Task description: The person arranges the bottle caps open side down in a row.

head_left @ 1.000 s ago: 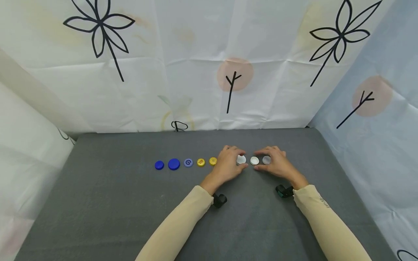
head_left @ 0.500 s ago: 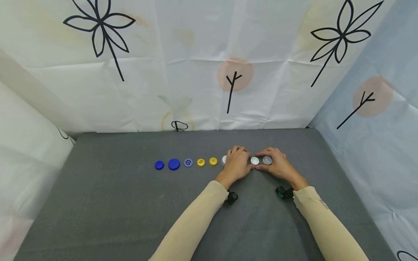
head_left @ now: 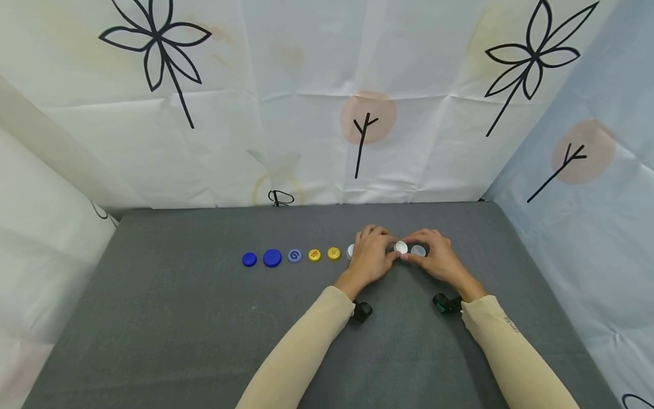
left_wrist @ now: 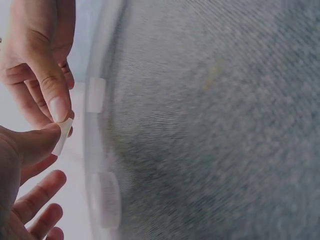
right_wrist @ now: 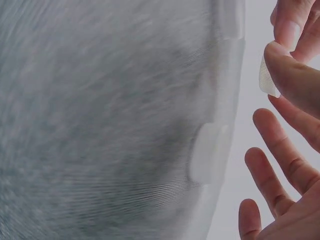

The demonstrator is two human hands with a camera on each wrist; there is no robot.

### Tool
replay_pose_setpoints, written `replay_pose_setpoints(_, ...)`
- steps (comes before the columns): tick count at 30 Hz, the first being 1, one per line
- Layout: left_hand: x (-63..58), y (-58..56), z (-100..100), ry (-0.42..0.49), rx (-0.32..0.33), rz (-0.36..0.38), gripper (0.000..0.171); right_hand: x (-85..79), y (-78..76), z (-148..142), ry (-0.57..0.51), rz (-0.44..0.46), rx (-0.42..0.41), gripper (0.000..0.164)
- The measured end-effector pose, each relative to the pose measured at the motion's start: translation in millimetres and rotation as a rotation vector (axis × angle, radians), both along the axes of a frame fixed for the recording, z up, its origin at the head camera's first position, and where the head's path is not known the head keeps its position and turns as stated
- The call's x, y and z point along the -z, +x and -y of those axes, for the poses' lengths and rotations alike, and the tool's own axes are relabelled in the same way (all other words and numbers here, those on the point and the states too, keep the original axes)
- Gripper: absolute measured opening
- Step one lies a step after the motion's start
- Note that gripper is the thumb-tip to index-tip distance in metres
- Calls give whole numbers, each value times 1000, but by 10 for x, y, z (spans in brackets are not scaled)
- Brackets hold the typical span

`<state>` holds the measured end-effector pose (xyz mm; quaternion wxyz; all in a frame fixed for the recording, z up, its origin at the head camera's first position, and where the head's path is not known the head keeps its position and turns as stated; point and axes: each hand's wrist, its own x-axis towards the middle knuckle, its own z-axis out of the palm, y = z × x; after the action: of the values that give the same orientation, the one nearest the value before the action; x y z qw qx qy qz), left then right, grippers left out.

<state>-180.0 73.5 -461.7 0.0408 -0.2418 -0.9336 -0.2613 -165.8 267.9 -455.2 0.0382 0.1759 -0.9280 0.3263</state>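
Note:
A white bottle cap (head_left: 401, 247) is off the table between my two hands, tilted on edge in the left wrist view. My left hand (head_left: 372, 254) pinches it from the left, thumb and fingers at its rim. From the right, my right hand (head_left: 438, 257) pinches the same cap, its other fingers spread loosely in the right wrist view. Another white cap (head_left: 350, 251) lies left of my left hand and is partly covered by it. A translucent cap (head_left: 418, 251) rests on the table, framed by my right thumb and fingers.
Leftward along the same row lie two yellow caps (head_left: 334, 253), a light blue cap (head_left: 294, 255), a large blue cap (head_left: 272, 258) and a smaller blue cap (head_left: 249, 259). The grey table (head_left: 204, 329) ends at a white patterned backdrop (head_left: 306, 142).
My left hand has moved right, leaving one white cap behind, and meets the right hand at another. That cap has come up off the table, pinched by both hands.

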Motion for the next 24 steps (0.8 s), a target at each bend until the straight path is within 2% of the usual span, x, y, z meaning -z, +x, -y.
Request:
replay_pose_setpoints(4,-87,52,104,157,18,59,27,-85,55,53,-31,-32,-5,31)
replay_pose_setpoints(10,-135,103,294,538,95,263,23,-193,172,171,-96,-78,-13,34)
replay_pose_setpoints(13,-131,131,389,669,111,341,21,-218,227,239,-129,-100,-31,36)
replay_pose_setpoints(19,-157,211,554,801,86,456,20,-270,291,361,-210,-69,-74,34)
replay_pose_setpoints(24,-176,236,636,861,69,461,19,-314,317,418,-278,-7,-102,30)
